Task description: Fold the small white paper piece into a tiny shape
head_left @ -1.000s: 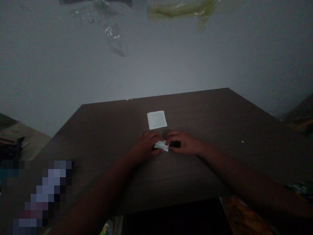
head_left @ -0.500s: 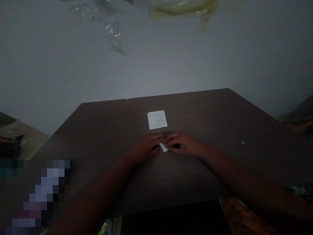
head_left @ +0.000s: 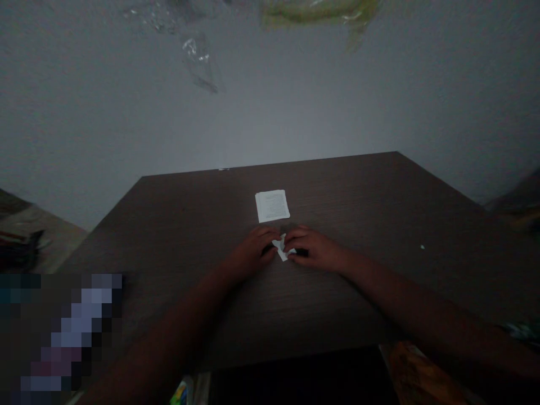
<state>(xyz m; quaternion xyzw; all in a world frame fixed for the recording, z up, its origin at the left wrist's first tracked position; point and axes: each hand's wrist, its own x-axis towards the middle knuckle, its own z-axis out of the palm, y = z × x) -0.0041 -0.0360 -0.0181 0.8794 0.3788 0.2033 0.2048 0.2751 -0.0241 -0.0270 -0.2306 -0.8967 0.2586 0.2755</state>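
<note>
Between my hands is a small piece of white paper [head_left: 281,251], folded or creased, close to the dark wooden table [head_left: 346,191]. My left hand [head_left: 256,250] pinches its left side with fingertips and thumb. My right hand [head_left: 313,249] grips the right side, the fingers curled over the top and partly hiding it. Just beyond both hands lies a small stack of square white sheets [head_left: 272,206] with printed lines on the top one.
A tiny white scrap [head_left: 422,247] lies on the table's right part. The far table edge meets a grey wall [head_left: 295,101], where clear plastic [head_left: 200,62] and a yellow wrapping [head_left: 320,12] hang. A pixelated patch covers the lower left.
My fingers have shifted slightly around the paper, and more of it shows between them now. The stack of sheets has stayed put.
</note>
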